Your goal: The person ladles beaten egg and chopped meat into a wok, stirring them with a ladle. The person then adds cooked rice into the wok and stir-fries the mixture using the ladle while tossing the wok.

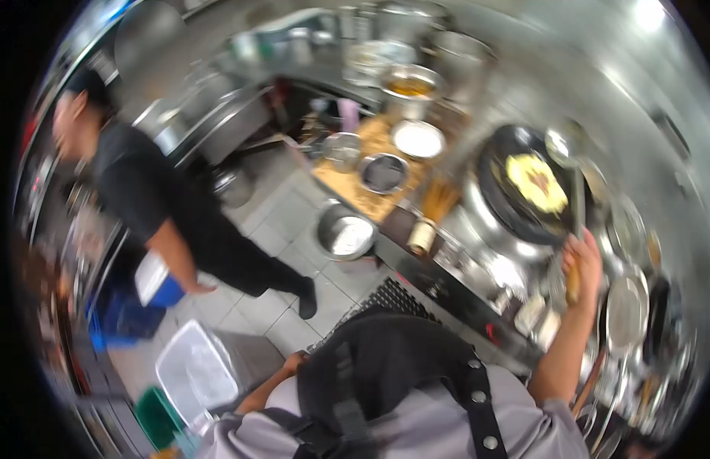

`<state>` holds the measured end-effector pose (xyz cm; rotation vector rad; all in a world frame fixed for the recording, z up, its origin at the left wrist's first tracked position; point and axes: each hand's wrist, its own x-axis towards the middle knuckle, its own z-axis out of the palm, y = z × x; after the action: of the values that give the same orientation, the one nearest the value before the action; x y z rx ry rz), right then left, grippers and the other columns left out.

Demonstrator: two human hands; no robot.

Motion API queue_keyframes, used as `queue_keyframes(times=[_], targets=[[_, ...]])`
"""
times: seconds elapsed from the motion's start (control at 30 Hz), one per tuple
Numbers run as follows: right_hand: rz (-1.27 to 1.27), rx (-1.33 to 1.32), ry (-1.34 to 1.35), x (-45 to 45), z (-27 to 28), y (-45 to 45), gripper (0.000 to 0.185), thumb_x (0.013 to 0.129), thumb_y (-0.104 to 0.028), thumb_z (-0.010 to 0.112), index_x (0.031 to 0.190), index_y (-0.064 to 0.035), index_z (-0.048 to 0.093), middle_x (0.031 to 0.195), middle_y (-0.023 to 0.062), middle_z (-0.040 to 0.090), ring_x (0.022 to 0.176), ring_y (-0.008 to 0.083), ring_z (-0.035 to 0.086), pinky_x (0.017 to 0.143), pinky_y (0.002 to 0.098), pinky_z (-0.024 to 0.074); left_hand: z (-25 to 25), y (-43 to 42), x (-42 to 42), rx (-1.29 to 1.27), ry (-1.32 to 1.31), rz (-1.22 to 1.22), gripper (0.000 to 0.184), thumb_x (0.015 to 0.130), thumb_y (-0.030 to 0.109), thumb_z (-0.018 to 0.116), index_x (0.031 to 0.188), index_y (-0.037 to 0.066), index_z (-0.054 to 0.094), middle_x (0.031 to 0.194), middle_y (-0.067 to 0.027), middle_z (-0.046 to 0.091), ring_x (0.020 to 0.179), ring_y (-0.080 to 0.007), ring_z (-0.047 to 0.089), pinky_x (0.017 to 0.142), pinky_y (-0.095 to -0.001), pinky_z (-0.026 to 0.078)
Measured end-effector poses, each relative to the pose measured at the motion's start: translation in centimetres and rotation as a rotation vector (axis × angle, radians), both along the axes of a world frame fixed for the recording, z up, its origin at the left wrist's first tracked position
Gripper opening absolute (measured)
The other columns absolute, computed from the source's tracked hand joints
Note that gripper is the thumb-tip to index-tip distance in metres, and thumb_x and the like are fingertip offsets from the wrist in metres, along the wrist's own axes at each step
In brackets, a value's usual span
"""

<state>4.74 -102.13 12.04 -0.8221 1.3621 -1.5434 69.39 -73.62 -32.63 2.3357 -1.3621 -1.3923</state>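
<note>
Steel stovetop holds one wok; right fingers clasp one ladle, left fingers unclear.

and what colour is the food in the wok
Mostly yellow food, with a brownish patch; clearest in the head view.

Tan counter board. On it: round white dish, dark-filled bowl just beside, small round container nearer the edge.

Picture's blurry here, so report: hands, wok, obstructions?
Right hand gripping ladle at wok. Left hand beside apron. Yellow food in wok. Co-worker off left, away from wok.
</note>
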Motion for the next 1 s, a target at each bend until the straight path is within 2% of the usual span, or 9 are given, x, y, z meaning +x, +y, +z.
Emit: queue_keyframes(times=[0.37, 0.47, 0.57, 0.63, 0.7, 0.77, 0.9, 0.93, 1.0], targets=[[-0.094, 0.249, 0.342, -4.5, -10.0, -1.2, 0.054, 0.091, -0.006, 0.065, 0.142, -0.0048, 0.045, 0.076, 0.0046, 0.061, 0.055, 0.0135, 0.056, 0.047, 0.0291, 0.0459, -0.7, -6.9, -1.8, -0.031, 0.037, -0.370, 0.036, 0.091, 0.038, 0.069, 0.099, 0.004, 0.073, 0.095, -0.0177, 0.076, 0.090, -0.0318, 0.074, 0.085, -0.0457, 0.055], [0.098, 0.200, -0.151, -6.0, -8.1, -1.1, 0.054, 0.092, -0.007, 0.065, 0.142, -0.0067, 0.046, 0.076, 0.0045, 0.059, 0.056, 0.0128, 0.055, 0.047, 0.0291, 0.0455, 0.8, -11.8, -5.4, -0.148, 0.094, -0.443, 0.035, 0.092, 0.038, 0.068, 0.098, 0.004, 0.073, 0.094, -0.0174, 0.075, 0.088, -0.0334, 0.072, 0.083, -0.0466, 0.055], [0.147, 0.221, -0.156, -9.7, -9.0, -4.8, 0.055, 0.092, -0.009, 0.066, 0.143, -0.0067, 0.046, 0.077, 0.0047, 0.059, 0.056, 0.0127, 0.055, 0.048, 0.0284, 0.0450, -2.2, -17.2, -10.7, -0.392, -0.008, -0.724, 0.032, 0.094, 0.035, 0.066, 0.095, 0.004, 0.072, 0.093, -0.0168, 0.072, 0.087, -0.0367, 0.069, 0.082, -0.0485, 0.054], [0.077, 0.215, 0.147, -8.8, -7.7, -5.6, 0.056, 0.089, -0.002, 0.067, 0.142, 0.0011, 0.048, 0.075, 0.0059, 0.060, 0.055, 0.0147, 0.057, 0.049, 0.0301, 0.0467, 0.9, -21.1, -18.2, -0.401, -0.072, -0.765, 0.030, 0.095, 0.033, 0.065, 0.098, 0.004, 0.071, 0.098, -0.0176, 0.072, 0.091, -0.0371, 0.070, 0.083, -0.0478, 0.055], [0.036, 0.155, 0.115, -10.1, -7.8, -5.6, 0.057, 0.089, -0.001, 0.066, 0.142, 0.0028, 0.046, 0.074, 0.0064, 0.061, 0.055, 0.0147, 0.057, 0.050, 0.0302, 0.0473, 1.2, -24.1, -24.7, -0.946, 0.015, -1.145, 0.018, 0.094, 0.021, 0.069, 0.100, 0.004, 0.069, 0.099, -0.0159, 0.068, 0.094, -0.0371, 0.069, 0.084, -0.0467, 0.057], [-0.012, 0.165, 0.186, -11.0, -8.9, -5.2, 0.057, 0.089, -0.001, 0.066, 0.143, 0.0028, 0.046, 0.075, 0.0069, 0.061, 0.055, 0.0148, 0.058, 0.050, 0.0303, 0.0474, 5.7, -25.2, -33.8, -0.349, 0.284, -0.783, 0.025, 0.096, 0.026, 0.068, 0.110, 0.005, 0.069, 0.110, -0.0170, 0.070, 0.098, -0.0375, 0.070, 0.087, -0.0464, 0.058], [-0.093, 0.204, 0.301, -11.1, -11.2, -5.8, 0.053, 0.090, -0.003, 0.066, 0.140, 0.0008, 0.047, 0.077, 0.0083, 0.062, 0.055, 0.0149, 0.059, 0.049, 0.0311, 0.0483, 6.6, -25.5, -46.5, -0.527, 0.520, -1.090, 0.043, 0.098, 0.033, 0.067, 0.133, 0.008, 0.062, 0.112, -0.0200, 0.071, 0.104, -0.0389, 0.070, 0.092, -0.0459, 0.057], [-0.037, 0.217, 0.104, -10.9, -10.4, -5.5, 0.053, 0.090, -0.004, 0.066, 0.139, -0.0001, 0.046, 0.078, 0.0085, 0.062, 0.055, 0.0151, 0.059, 0.048, 0.0310, 0.0484, 6.6, -25.1, -49.4, -0.716, 0.533, -1.218, 0.048, 0.098, 0.034, 0.066, 0.139, 0.008, 0.059, 0.112, -0.0209, 0.071, 0.105, -0.0395, 0.070, 0.093, -0.0462, 0.056], [0.072, 0.188, -0.282, -12.1, -9.0, -4.4, 0.054, 0.091, -0.005, 0.067, 0.141, -0.0027, 0.046, 0.079, 0.0091, 0.063, 0.056, 0.0150, 0.059, 0.047, 0.0301, 0.0481, 7.8, -24.9, -54.1, -0.505, 0.559, -1.305, 0.051, 0.099, 0.035, 0.065, 0.142, 0.009, 0.056, 0.113, -0.0216, 0.071, 0.106, -0.0401, 0.069, 0.094, -0.0469, 0.055]])
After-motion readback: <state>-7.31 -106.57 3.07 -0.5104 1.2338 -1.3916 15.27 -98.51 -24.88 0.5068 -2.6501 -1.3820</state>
